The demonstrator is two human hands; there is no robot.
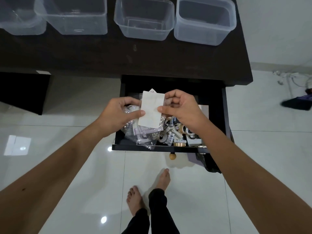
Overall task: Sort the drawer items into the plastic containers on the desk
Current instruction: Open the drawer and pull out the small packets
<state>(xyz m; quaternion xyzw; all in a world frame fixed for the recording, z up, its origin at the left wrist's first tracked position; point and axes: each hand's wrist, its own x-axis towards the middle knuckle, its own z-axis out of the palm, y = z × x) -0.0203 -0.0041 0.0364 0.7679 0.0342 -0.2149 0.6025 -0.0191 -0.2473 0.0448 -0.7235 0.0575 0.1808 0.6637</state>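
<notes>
A white rectangular card packet (152, 109) is held above the open dark drawer (224, 115). My left hand (120, 113) pinches its left edge and also grips a clear plastic bag. My right hand (182, 108) pinches its right edge with thumb and fingers. Below lie clear plastic bags (145, 134), several batteries (170, 132) and rolls of tape (189, 130). Several clear plastic containers stand in a row at the back of the dark desk: far left (22, 22), second (74, 17), third (144, 19), right (205, 21).
The drawer has a round wooden knob (172, 156) at its front. My bare feet (135, 200) stand on the glossy white tile floor. Cables (290, 80) and a dark object (297, 103) lie on the floor at the right.
</notes>
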